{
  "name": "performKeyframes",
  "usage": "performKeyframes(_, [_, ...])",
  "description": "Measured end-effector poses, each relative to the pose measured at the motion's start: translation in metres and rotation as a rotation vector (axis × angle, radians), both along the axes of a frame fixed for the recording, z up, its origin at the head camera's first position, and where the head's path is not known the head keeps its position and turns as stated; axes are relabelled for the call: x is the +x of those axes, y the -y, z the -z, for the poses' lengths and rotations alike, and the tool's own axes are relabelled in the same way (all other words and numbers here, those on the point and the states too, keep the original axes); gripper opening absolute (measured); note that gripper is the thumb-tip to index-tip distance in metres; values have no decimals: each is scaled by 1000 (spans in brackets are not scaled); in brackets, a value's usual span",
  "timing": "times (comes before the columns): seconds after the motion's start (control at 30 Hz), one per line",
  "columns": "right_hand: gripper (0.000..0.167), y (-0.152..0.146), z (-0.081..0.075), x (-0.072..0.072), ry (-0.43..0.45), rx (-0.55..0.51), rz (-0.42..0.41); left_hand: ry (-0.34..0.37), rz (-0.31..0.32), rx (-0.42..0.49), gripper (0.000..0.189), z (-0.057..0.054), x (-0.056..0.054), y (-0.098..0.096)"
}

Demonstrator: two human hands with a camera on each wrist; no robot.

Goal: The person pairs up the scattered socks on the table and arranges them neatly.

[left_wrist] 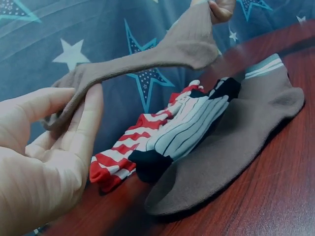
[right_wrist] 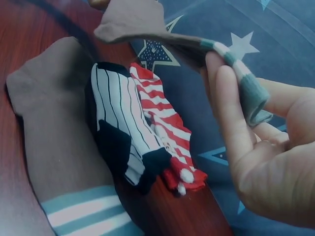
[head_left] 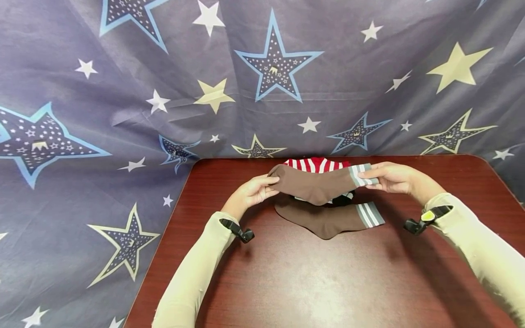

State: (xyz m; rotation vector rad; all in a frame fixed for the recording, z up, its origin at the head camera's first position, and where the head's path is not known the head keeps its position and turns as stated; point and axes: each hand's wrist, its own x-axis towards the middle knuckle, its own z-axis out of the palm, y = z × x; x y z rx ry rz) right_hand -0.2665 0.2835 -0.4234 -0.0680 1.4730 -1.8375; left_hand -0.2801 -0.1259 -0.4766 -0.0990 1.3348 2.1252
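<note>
A brown sock (head_left: pixel 317 182) with a grey-green, white-striped cuff is stretched sideways above the table between both hands. Its toe end is pinched between thumb and fingers of my left hand (head_left: pixel 255 190). My right hand (head_left: pixel 391 177) pinches the striped cuff at the other end. Below it a matching brown sock (head_left: pixel 328 221) lies flat on the table, cuff to the right. Behind that one lie white socks (left_wrist: pixel 189 123) with thin black stripes and black toe and heel, and red-and-white striped socks (right_wrist: pixel 162 115), both partly hidden by the held sock in the head view.
The dark red wooden table (head_left: pixel 287 282) reaches back to a grey-blue curtain (head_left: pixel 229 118) printed with stars. A black strap (head_left: pixel 238 230) is on the left wrist, another strap (head_left: pixel 428 218) on the right one.
</note>
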Motion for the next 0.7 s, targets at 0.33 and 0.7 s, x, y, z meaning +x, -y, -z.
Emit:
performKeyframes(0.33, [31, -12, 0, 5, 30, 22, -31, -35, 98, -113, 38, 2, 4, -6])
performKeyframes(0.7, [31, -23, 5, 6, -13, 83, -143, -22, 236, -187, 23, -6, 10, -9])
